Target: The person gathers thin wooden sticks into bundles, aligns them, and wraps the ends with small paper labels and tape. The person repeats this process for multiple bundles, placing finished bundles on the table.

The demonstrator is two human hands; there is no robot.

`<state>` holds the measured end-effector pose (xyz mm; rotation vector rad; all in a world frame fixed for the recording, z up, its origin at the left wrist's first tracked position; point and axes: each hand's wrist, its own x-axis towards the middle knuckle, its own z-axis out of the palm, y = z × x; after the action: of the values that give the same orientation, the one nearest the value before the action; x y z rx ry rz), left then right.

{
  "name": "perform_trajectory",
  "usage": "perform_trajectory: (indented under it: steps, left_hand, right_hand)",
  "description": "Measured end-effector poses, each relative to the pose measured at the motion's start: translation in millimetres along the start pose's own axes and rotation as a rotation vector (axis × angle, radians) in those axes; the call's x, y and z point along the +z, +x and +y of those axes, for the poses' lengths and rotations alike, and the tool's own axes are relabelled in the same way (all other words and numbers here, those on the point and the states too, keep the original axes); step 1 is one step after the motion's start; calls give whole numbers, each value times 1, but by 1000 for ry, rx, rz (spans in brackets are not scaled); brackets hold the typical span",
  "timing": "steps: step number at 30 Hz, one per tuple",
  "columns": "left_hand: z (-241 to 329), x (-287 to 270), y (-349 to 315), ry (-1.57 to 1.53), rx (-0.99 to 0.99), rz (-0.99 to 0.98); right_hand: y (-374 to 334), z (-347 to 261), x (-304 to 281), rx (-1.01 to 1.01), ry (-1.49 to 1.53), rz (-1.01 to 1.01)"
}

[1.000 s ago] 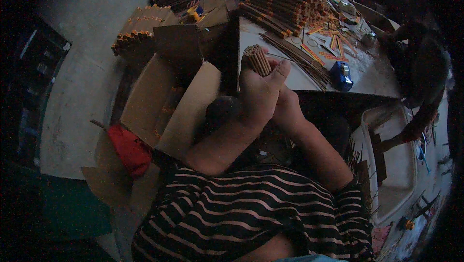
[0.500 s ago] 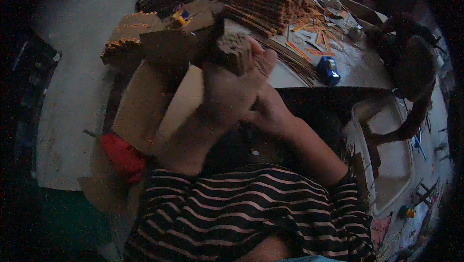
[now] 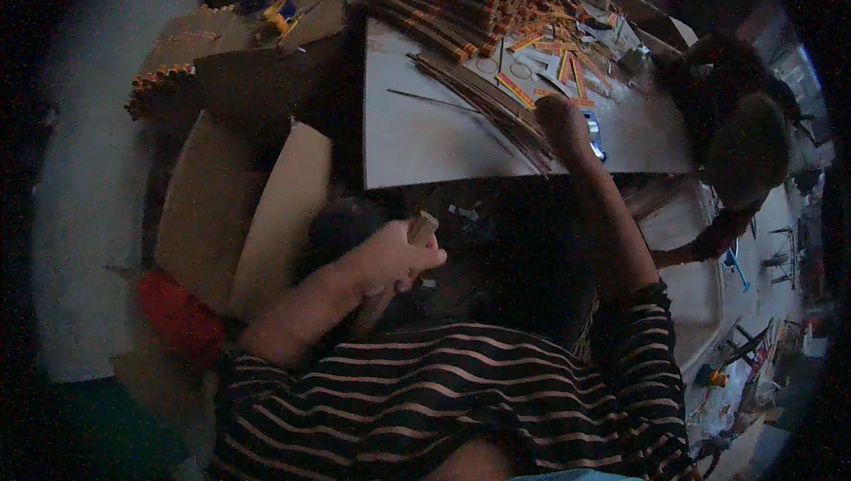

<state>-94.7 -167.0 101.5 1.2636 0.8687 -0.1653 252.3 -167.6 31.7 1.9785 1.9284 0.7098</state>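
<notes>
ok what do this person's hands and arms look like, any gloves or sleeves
The left hand and right hand are bare, with no gloves visible, and the forearms are uncovered. The sleeves are dark with thin pale stripes. Rings or markings cannot be made out in this dim, blurred view.

We recorded a dim, grainy view, with coloured speckle in the dark areas and fisheye bending toward blackened edges. The pale tabletop stood out above deep shadow. We noted blur on the right hand.
</notes>
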Motion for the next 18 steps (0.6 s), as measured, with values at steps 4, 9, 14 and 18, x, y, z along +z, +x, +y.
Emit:
perform_trajectory:
  steps: [4,9,14,18]
  left_hand:
    - [-10,-1,27,-25,-7,-100]
    - [1,-18,36,-44,-130,-132]
    - [-8,-26,48,-94,-145,-161]
    - [-7,-28,49,-96,-120,-175]
  right_hand:
    - [35,17,37,475,981,35]
    - [78,22,70,547,870,-331]
    - [94,24,60,448,1004,-509]
    - [85,24,61,444,891,-73]
